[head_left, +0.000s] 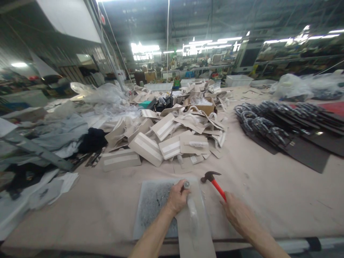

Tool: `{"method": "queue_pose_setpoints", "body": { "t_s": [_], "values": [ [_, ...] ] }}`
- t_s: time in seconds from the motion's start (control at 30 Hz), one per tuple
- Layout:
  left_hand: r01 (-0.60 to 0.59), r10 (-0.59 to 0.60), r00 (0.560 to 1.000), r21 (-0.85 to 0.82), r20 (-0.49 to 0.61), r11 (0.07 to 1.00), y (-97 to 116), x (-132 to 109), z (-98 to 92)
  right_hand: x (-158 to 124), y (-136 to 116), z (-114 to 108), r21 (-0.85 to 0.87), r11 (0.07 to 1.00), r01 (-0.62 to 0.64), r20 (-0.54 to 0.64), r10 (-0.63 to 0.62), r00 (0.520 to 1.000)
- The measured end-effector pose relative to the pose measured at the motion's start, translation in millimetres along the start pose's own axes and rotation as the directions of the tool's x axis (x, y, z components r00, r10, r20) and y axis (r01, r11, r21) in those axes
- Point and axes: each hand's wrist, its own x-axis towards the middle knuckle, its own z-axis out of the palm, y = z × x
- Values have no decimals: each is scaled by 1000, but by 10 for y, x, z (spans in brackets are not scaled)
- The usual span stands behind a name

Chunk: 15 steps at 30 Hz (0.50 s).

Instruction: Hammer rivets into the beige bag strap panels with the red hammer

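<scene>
My left hand (177, 197) is closed around a short metal cylinder (186, 185), whose round top faces up. It stands over the far end of a beige bag panel (197, 245), near one end of the plastic-wrapped handle (192, 211) fixed there. Beneath the panel lies a grey, scuffed square board (152, 211), partly covered by panel and hand. To the right, my right hand (236, 213) grips a claw hammer (218, 187) by its red handle. The dark hammer head is above the table, just right of the panel, apart from the cylinder.
A heap of beige panels (166, 143) with handles fills the table's middle, with an open cardboard box (206, 107) among them. Dark panels with wrapped handles (285, 132) lie stacked on the right. Plastic bags and cloth (67, 125) crowd the left, beside a metal post (37, 150).
</scene>
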Motion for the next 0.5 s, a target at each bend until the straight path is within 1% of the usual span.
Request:
{"method": "queue_pose_setpoints", "body": {
  "t_s": [0.03,0.07,0.1,0.13,0.17,0.2,0.23,0.27,0.3,0.33,0.4,0.43,0.5],
  "values": [
    [3,-3,1000,-6,-2,1000,-1,1,3,-15,-22,56,-21,998,60,-107,-62,992],
    [6,-6,1000,-15,-4,1000,-3,0,7,-47,-77,98,-28,987,161,-205,-163,965],
    [6,-6,1000,-27,-6,1000,-5,-1,12,-92,-160,126,-20,954,299,-264,-294,919],
    [8,-9,1000,-42,-10,999,-8,-3,19,-147,-267,142,4,893,451,-272,-433,859],
    [14,-15,1000,-61,-16,998,-9,-4,28,-205,-387,149,39,811,584,-238,-560,793],
    [24,-26,999,-81,-24,996,-10,-5,37,-260,-510,151,73,728,681,-179,-663,727],
    [39,-43,999,-107,-32,993,-9,-4,49,-308,-626,154,97,671,736,-107,-728,677],
    [60,-66,997,-141,-40,988,-9,-1,61,-344,-727,159,101,650,753,-37,-754,656],
    [85,-95,994,-179,-50,980,-7,7,73,-368,-808,170,85,659,747,23,-751,660],
    [113,-132,988,-218,-75,969,-4,19,83,-383,-867,187,56,679,732,73,-734,675],
    [154,-207,964,-282,-169,947,12,53,92,-396,-929,235,-20,702,711,138,-703,698],
    [162,-235,946,-301,-222,940,30,73,86,-401,-942,261,-64,701,710,135,-699,702],
    [151,-253,919,-324,-301,934,105,111,45,-414,-961,285,-159,698,698,49,-700,712]
  ]
}}
